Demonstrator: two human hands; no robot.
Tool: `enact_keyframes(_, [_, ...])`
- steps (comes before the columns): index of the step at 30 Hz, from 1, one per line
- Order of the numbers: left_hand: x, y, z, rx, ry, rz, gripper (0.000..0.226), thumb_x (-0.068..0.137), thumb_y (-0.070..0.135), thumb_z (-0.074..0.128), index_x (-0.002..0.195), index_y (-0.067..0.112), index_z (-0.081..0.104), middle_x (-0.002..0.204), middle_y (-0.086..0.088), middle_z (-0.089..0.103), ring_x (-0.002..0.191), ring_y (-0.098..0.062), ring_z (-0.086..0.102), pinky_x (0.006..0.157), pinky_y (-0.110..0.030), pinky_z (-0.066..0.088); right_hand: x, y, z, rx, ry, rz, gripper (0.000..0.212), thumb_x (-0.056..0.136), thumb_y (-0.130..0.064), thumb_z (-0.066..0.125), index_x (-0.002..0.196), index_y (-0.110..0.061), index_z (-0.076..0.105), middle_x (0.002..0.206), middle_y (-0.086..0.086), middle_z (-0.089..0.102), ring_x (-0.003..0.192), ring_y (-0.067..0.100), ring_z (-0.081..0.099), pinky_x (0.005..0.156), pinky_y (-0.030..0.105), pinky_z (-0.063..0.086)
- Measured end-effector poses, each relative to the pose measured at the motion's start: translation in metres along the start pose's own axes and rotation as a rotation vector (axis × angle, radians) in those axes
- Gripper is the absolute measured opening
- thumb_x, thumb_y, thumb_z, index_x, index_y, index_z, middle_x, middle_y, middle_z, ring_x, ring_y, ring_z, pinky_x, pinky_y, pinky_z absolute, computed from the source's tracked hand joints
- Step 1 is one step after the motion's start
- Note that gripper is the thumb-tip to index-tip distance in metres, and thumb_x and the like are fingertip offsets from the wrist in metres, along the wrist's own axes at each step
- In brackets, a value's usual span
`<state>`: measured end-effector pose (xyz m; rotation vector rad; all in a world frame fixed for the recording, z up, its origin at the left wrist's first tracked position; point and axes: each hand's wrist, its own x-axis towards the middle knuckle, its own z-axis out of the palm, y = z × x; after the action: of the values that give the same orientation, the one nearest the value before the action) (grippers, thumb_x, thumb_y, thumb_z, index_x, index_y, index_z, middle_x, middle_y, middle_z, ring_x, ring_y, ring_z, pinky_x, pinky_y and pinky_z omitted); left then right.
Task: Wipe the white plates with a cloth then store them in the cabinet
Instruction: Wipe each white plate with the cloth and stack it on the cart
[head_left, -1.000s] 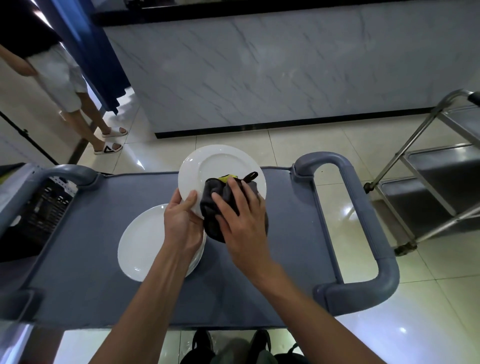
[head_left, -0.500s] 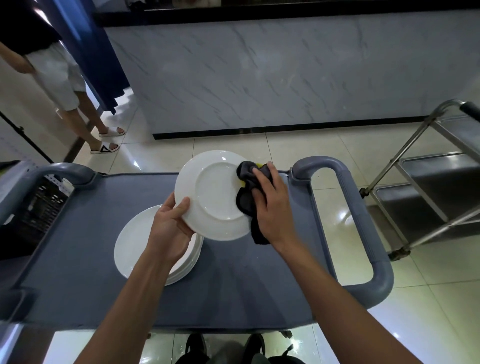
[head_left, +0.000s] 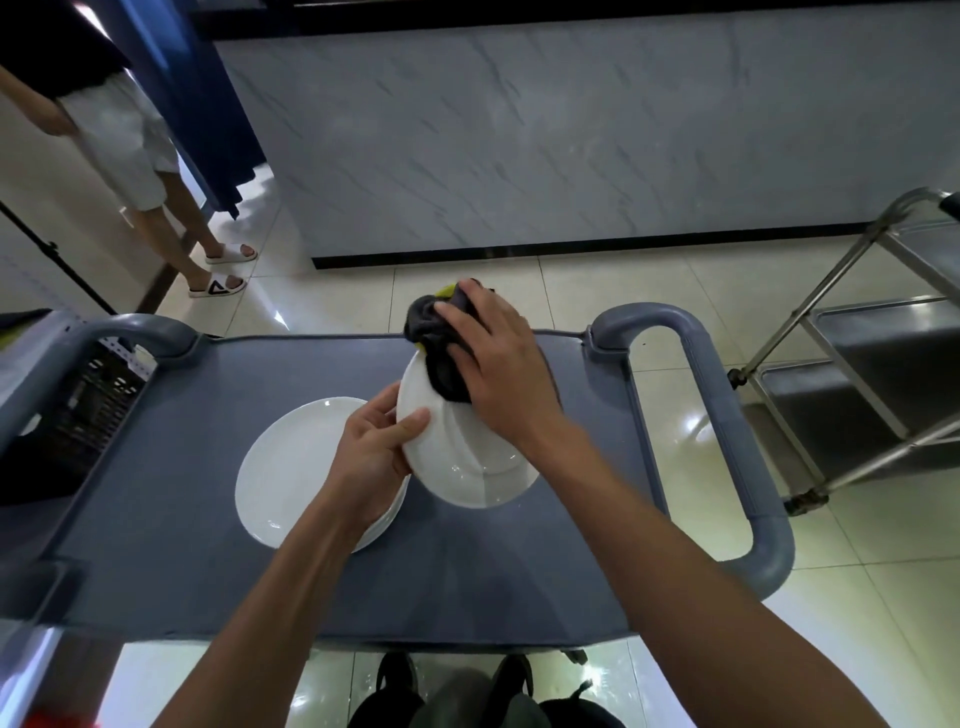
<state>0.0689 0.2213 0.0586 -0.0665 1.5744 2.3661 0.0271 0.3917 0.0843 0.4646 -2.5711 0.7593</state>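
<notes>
Since half a second earlier, my right hand (head_left: 496, 364) had carried the dark cloth (head_left: 439, 343) from the plate's right side up to its far rim, and the plate had tipped so its face turned more toward me.

Room, noted largest first: a grey marble-patterned counter front (head_left: 545, 135) with a black plinth stood across the far side, on a glossy pale tiled floor (head_left: 675, 291). A blue curtain (head_left: 202, 88) hung at far left, beside a standing person (head_left: 119, 130) in white shorts and sandals. A steel trolley (head_left: 872, 364) stood at the right, well apart from my work.

Working surface: a grey plastic cart (head_left: 208, 519) with looped handles at both ends. No brand, label or legible writing was observed on any item.

A stack of white plates (head_left: 291, 467) lay on the cart's left half. The white plate (head_left: 457, 457) being wiped was held tilted above the cart, just right of the stack.

My left hand (head_left: 374, 452) gripped that plate's left rim, thumb on its face. My right hand pressed the cloth, grey with a yellow patch, against the plate's far edge, fingers curled over the bunched fabric.
</notes>
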Motion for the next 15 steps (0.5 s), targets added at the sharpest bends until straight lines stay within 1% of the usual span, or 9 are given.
enact_keyframes(2, [0.0,-0.003,-0.002,0.013,-0.009,0.001,0.046,0.092,0.003,0.056,0.138,0.006,0.057,0.129,-0.026,0.063,0.111,-0.04,0.063,0.091,-0.05,0.053,-0.003,-0.009,0.006,-0.019,-0.026,-0.06,0.039,0.099,-0.016,0.055,0.138,-0.013,0.059,0.156,0.014,0.039,0.141,0.037,0.038,0.11,0.053,0.035])
enact_keyframes(5, [-0.001,-0.006,-0.005,0.004,-0.008,0.008,0.046,0.092,0.005,0.057,0.138,0.008,0.058,0.129,-0.022,0.065,0.113,-0.039,0.064,0.089,-0.044,0.058,-0.008,-0.014,0.011,-0.027,-0.059,-0.107,0.038,0.1,-0.017,0.054,0.137,-0.015,0.06,0.158,0.012,0.038,0.143,0.036,0.036,0.111,0.054,0.033])
enact_keyframes(8, [-0.002,-0.009,-0.006,0.006,-0.006,0.019,0.044,0.093,0.005,0.058,0.136,0.009,0.059,0.128,-0.022,0.065,0.115,-0.04,0.064,0.088,-0.042,0.058,-0.007,-0.011,0.014,-0.008,-0.04,-0.105,0.036,0.099,-0.017,0.055,0.134,-0.015,0.063,0.155,0.012,0.042,0.14,0.036,0.04,0.108,0.053,0.035])
enact_keyframes(11, [-0.004,-0.012,-0.007,-0.029,0.004,0.03,0.045,0.09,0.002,0.058,0.134,0.007,0.061,0.127,-0.024,0.065,0.113,-0.04,0.065,0.089,-0.043,0.057,0.0,-0.002,0.013,0.031,-0.01,0.0,0.036,0.099,-0.017,0.055,0.134,-0.015,0.062,0.154,0.01,0.043,0.137,0.033,0.042,0.108,0.05,0.036])
enact_keyframes(13, [-0.007,-0.012,-0.009,-0.071,0.034,0.027,0.043,0.087,0.002,0.06,0.129,0.007,0.065,0.121,-0.021,0.068,0.106,-0.036,0.067,0.084,-0.041,0.058,0.007,0.012,0.009,0.09,0.021,0.115,0.036,0.099,-0.016,0.056,0.135,-0.013,0.061,0.152,0.01,0.044,0.134,0.032,0.044,0.111,0.047,0.036])
enact_keyframes(15, [-0.009,-0.01,-0.013,-0.116,0.071,0.023,0.038,0.084,0.003,0.061,0.12,0.011,0.071,0.114,-0.016,0.072,0.1,-0.03,0.069,0.077,-0.038,0.059,0.009,0.027,0.004,0.179,0.049,0.244,0.036,0.1,-0.015,0.056,0.135,-0.012,0.061,0.15,0.009,0.046,0.133,0.029,0.045,0.115,0.038,0.033])
